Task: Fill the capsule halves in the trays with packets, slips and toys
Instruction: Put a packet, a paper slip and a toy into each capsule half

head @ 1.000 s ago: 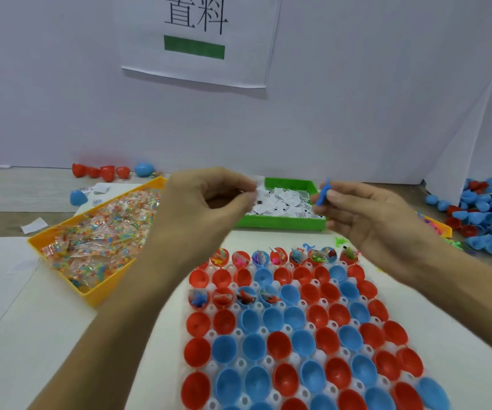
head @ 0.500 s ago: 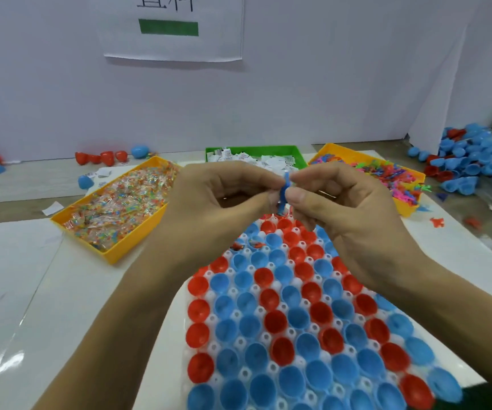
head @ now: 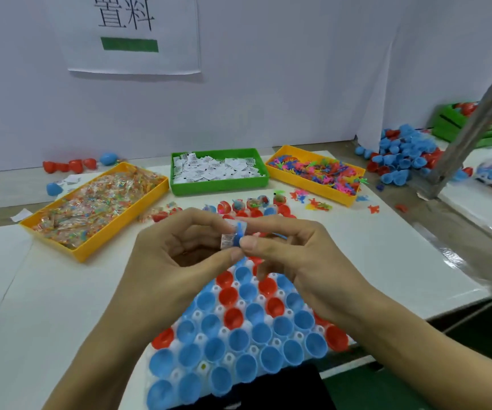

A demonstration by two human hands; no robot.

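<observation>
Now joined above the tray point(head: 179, 344), left hand point(head: 176, 261) pinches a slip point(head: 226, 241) and right hand point(head: 292, 255) a blue toy point(head: 236, 235); bundle them tightly, then drop into one empty half.

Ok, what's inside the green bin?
The green bin holds a heap of white printed slips, nothing else visible. Its floor, and anything under the heap, is covered.

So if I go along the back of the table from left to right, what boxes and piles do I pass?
Yellow tray of packets → green tray of slips → yellow tray of toys → pile of loose capsule halves.
</observation>
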